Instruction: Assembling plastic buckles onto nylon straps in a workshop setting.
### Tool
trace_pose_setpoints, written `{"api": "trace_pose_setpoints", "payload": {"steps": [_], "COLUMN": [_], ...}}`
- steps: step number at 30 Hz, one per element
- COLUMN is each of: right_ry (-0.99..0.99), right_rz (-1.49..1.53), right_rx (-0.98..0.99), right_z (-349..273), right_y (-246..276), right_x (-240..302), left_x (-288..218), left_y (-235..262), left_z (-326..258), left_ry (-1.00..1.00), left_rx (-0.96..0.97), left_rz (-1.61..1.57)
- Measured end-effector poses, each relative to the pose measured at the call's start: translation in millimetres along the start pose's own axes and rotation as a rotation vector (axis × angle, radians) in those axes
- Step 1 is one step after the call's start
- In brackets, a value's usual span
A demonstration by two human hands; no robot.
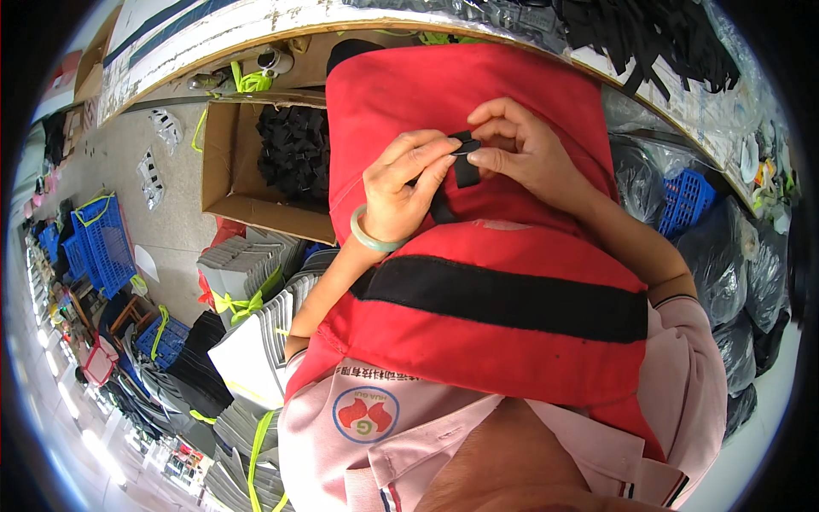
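Observation:
Over the red apron (401, 94) on my lap, both hands meet at a small black strap piece (467, 172). My left hand (401, 181), with a pale bangle on its wrist, pinches the piece between thumb and fingertips. From the other side, my right hand (525, 154) has its thumb and bent index finger closed at the same piece, its other fingers curled above. A short flat end hangs below the fingers. Another dark strap part (441, 209) shows under my left hand. Whether the two join is hidden.
An open cardboard box (230, 183) of small black pieces (294, 149) stands at my left. Below it are tied stacks of grey sheets (247, 273). A worktable (183, 60) crosses the far side, with black straps (648, 38) on it. Black bags (717, 256) and a blue basket (684, 203) lie right.

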State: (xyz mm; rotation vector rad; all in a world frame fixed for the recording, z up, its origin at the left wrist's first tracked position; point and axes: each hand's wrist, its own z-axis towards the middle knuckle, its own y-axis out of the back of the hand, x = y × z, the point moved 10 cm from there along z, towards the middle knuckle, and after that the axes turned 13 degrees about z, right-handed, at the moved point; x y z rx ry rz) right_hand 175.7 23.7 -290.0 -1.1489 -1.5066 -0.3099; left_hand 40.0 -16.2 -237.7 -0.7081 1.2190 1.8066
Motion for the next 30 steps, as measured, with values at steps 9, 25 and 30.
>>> {"api": "trace_pose_setpoints", "payload": {"steps": [9,25,30], "right_ry": [-0.086,0.062,0.174], "right_rz": [-0.278,-0.262,-0.353], "right_rx": [0.085,0.017,0.048], "right_z": [-2.4,-2.7,-2.1], "right_y": [-7.1,-4.4,-7.8], "right_x": [-0.7,10.5,21.6], "left_x": [-6.2,-12.5,-14.6], "left_y": [4.7,10.8,10.7], "left_z": [-1.6,-3.7,-2.4], "left_ry": [-0.077,-0.128,-0.165], "left_rx": [-0.023,-0.052,-0.025], "left_rz": [0.025,0.087,0.130]}}
